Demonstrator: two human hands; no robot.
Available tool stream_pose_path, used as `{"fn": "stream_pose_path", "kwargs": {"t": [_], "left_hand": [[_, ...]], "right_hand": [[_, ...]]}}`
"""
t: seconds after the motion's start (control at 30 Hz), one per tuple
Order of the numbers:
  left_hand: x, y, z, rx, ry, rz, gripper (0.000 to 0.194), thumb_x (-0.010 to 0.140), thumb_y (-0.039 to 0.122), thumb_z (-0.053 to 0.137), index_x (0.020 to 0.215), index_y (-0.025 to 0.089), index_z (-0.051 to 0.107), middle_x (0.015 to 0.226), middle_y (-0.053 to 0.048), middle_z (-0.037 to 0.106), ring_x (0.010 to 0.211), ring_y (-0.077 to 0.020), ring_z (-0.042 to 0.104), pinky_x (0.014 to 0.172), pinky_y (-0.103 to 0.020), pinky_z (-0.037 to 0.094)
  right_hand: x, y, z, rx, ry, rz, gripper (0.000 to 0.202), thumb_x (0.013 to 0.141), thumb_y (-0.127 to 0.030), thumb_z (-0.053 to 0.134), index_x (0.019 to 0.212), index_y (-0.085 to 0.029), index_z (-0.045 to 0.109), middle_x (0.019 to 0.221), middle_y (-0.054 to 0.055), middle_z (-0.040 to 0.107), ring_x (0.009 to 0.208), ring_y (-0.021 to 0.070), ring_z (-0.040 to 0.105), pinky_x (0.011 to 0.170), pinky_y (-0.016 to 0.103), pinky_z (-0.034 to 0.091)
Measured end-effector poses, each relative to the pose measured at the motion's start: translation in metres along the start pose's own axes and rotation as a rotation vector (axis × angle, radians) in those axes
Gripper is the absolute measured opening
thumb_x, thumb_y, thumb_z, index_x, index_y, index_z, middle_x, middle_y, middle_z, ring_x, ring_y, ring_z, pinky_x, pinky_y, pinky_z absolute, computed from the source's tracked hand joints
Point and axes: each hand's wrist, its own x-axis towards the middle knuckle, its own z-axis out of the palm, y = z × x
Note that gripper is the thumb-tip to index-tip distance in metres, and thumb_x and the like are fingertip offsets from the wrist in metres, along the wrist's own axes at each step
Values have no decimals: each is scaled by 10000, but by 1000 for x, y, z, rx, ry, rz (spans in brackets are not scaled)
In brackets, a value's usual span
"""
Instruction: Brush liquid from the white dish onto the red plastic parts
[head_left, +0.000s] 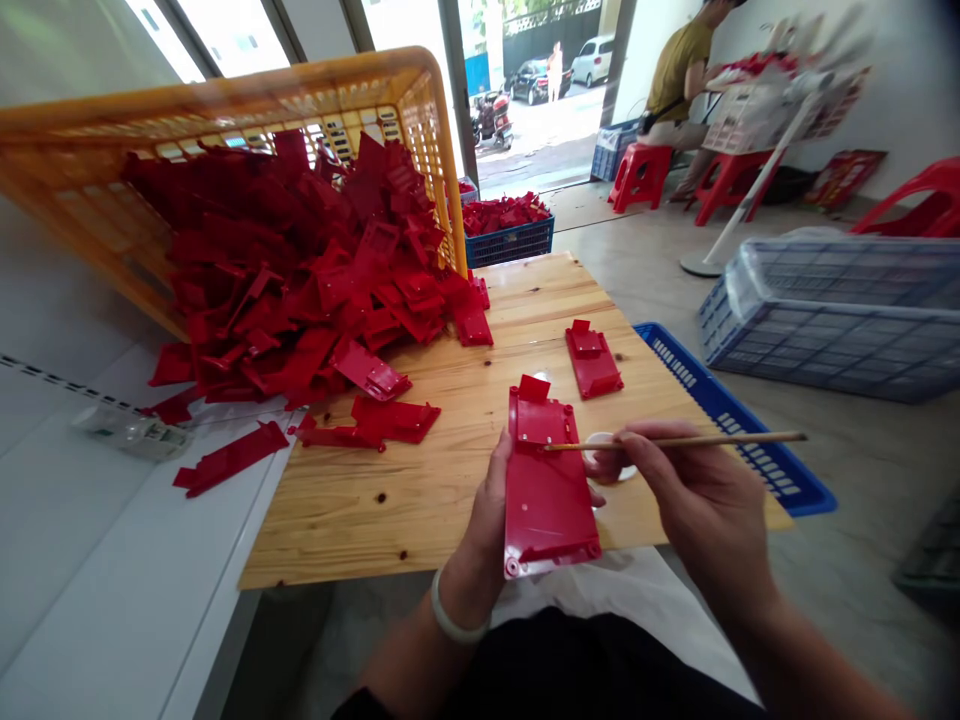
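Note:
My left hand (484,515) is closed around the edges of a red plastic panel (551,500), held tilted above the table's front edge. My right hand (697,490) grips a thin wooden stick (720,440) like a pen. The stick's tip meets or hovers just over the upper part of the panel, near small light dots; contact is hard to tell. Behind my right fingers, a small round white dish (600,440) is partly hidden. A second red panel (594,362) lies on the table beyond my hands.
A tipped yellow crate (450,190) spills a heap of red parts (300,270) onto the wooden table (360,545). A blue basket (806,495) stands at the table's right side. A person (679,70) sits on a red stool (641,172) at the far right.

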Motion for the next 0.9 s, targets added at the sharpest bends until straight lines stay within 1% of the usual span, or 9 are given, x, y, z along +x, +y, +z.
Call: {"fn": "stream_pose_path", "kwargs": {"t": [0.07,0.2,0.37,0.47,0.53,0.63,0.7,0.8,0.9], "left_hand": [[1,-2,0,-4,24,16,673,1004,736,524,1057,124,798,845,-153,825,681,-282,783,653,-328,597],[0,-3,1,-19,49,60,610,1028,681,528,1078,135,797,883,-131,837,673,-261,780,631,-308,594],[-2,-2,6,32,30,51,713,1052,699,426,1017,100,810,859,-165,828,752,-288,800,681,-325,617],[-1,-2,5,45,65,61,705,1022,729,472,1023,112,812,869,-163,831,821,-307,809,710,-330,617],[-1,-2,5,63,63,70,728,994,762,496,1025,108,814,901,-173,834,852,-317,807,729,-339,615],[-2,-2,5,140,22,85,863,961,847,444,1014,75,825,933,-200,830,831,-306,793,750,-341,608],[-3,-3,6,208,57,115,941,936,902,408,1009,65,832,910,-200,826,798,-282,779,749,-324,597],[-3,-5,8,284,153,139,990,899,953,399,1025,70,829,865,-188,819,771,-266,767,748,-320,592],[-2,-9,7,317,187,184,961,890,948,450,1145,87,792,944,-186,828,792,-275,776,737,-338,603]], "right_hand": [[-1,1,0,-3,-3,7,156,999,-387,794,991,-236,754,780,2,802,645,185,791,627,252,682],[-3,2,-1,-1,-16,-4,117,1013,-351,781,1005,-237,758,772,-3,799,640,167,783,634,231,675],[-2,4,-1,17,14,-12,79,1015,-322,780,1010,-246,758,792,-11,807,664,162,793,662,220,679],[-2,5,0,27,-13,-12,75,1024,-319,767,1009,-247,755,778,-17,801,646,158,786,638,215,671],[-3,4,0,10,-15,-19,53,1031,-299,756,1015,-249,752,780,-24,801,650,147,784,651,203,666],[-3,1,-2,-52,5,-48,22,1033,-264,749,1016,-251,755,812,-29,808,692,133,792,693,182,660],[-3,-2,-3,-85,3,-77,9,1031,-252,750,1026,-253,757,825,-31,809,704,127,793,703,174,656],[-3,-2,-3,-110,-37,-113,24,1031,-243,751,1048,-258,757,832,-39,802,693,114,780,703,166,647],[-1,0,-1,-142,-65,-138,35,1041,-232,740,1057,-261,752,847,-47,797,711,106,775,724,166,639]]}}
